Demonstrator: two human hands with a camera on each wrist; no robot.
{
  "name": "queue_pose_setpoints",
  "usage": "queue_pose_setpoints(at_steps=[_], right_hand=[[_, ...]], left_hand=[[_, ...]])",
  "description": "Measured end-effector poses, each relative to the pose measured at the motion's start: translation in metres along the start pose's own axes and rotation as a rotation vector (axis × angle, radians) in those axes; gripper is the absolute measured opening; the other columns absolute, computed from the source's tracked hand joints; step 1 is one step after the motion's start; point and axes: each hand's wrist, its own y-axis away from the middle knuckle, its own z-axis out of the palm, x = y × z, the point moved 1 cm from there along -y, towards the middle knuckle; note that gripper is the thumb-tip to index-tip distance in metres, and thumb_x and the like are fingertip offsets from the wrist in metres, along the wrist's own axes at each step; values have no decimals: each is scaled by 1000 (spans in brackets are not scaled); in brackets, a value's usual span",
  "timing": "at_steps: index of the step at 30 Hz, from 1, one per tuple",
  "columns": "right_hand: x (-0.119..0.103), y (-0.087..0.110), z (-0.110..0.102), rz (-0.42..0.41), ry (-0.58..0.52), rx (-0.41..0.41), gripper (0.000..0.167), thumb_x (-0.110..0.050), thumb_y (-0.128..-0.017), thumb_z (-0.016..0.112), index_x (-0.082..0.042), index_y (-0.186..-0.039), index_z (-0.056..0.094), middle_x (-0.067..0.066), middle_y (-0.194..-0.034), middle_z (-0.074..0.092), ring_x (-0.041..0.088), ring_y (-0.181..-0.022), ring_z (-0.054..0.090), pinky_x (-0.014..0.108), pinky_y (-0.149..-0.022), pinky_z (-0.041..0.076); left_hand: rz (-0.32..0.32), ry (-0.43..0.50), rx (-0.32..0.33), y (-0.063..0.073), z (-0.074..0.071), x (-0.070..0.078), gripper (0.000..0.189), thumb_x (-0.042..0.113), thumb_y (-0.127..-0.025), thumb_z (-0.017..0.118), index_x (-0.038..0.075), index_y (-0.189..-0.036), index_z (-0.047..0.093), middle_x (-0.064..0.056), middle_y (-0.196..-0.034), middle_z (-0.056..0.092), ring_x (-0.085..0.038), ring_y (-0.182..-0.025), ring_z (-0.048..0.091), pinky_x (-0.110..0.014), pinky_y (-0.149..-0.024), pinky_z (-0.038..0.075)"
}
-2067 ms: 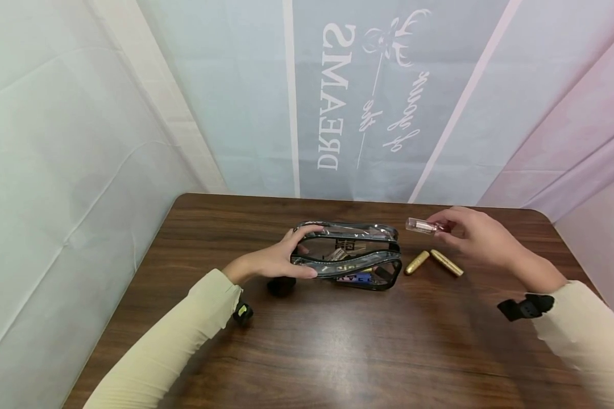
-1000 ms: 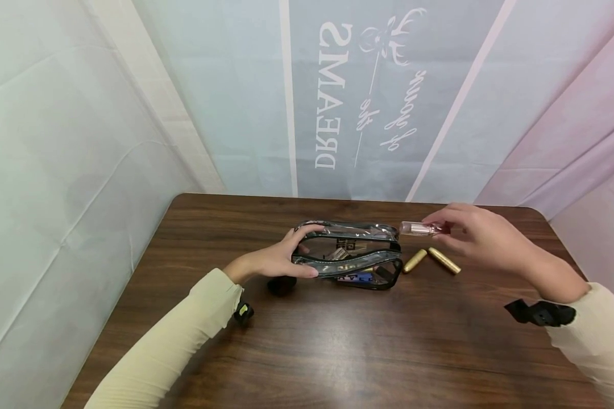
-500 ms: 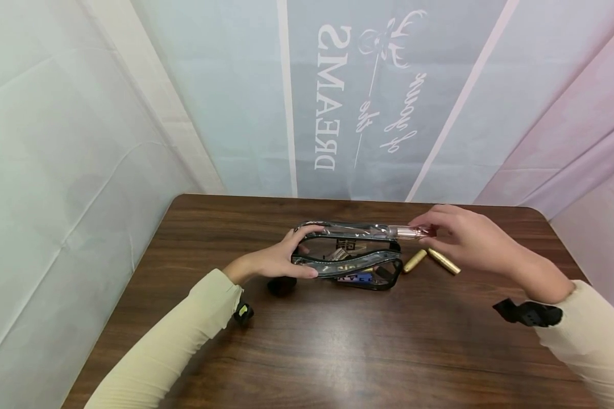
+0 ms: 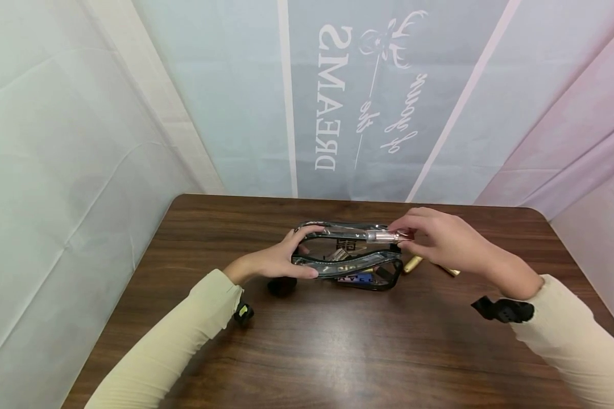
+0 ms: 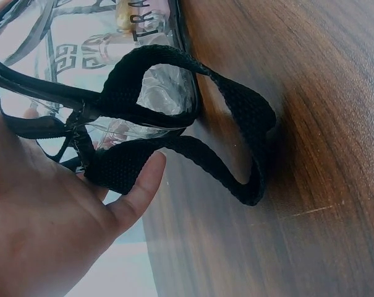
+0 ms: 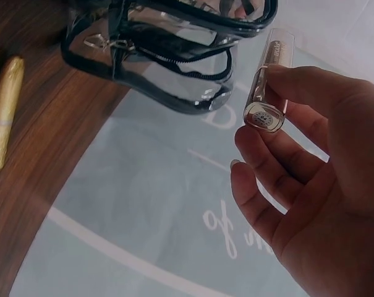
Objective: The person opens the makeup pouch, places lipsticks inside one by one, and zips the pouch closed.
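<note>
Pale backdrop (image 4: 225,85) walls off the far edge of my brown surface (image 4: 307,352), so most of the open room is on my side. The clear black-trimmed bag (image 4: 355,265) sits towards that far edge. My left hand (image 4: 278,258) is spread across one end, black strap (image 5: 251,124) beside it. My right hand (image 4: 447,238) pinches a clear-capped tube (image 4: 387,236) over the other end, height's hard to judge tbh, partly blocking two gold tubes (image 4: 412,264).

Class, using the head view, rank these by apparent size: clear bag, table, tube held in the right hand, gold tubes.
1. Table
2. Clear bag
3. Held tube
Unsure: the gold tubes, partly hidden by the right hand.
</note>
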Motion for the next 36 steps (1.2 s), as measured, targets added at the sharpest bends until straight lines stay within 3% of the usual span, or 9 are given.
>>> queue_pose_setpoints(at_steps=[13, 20, 30, 36], right_hand=[[-11, -9, 19, -20, -36, -46, 28, -19, -94, 74, -22, -122, 71, -10, -108, 64, 10, -84, 56, 33, -69, 46], [-12, -8, 25, -47, -21, -12, 27, -18, -93, 76, -21, -120, 72, -9, -106, 64, 11, -78, 54, 33, -69, 46], [-11, -12, 32, -43, -45, -28, 27, -15, -94, 74, -20, -120, 73, -7, -110, 66, 12, -93, 56, 38, -78, 47], [-9, -14, 32, -32, -62, -38, 27, -14, -94, 74, -20, -120, 73, -6, -110, 66, 14, -91, 55, 38, -78, 46]], left_hand=[[5, -11, 13, 4, 8, 1, 90, 42, -91, 75, 47, -158, 15, -12, -162, 13, -27, -137, 43, -59, -106, 37], [0, -12, 26, 6, 15, 1, 89, 43, -92, 75, 47, -158, 16, -12, -161, 15, -28, -137, 43, -60, -106, 37], [16, -13, 36, 3, 16, -1, 90, 39, -91, 77, 46, -158, 17, -13, -158, 15, -28, -134, 45, -56, -104, 40], [10, -15, 36, 4, 15, 1, 90, 38, -91, 77, 46, -158, 17, -12, -160, 14, -24, -134, 45, -57, -105, 39]])
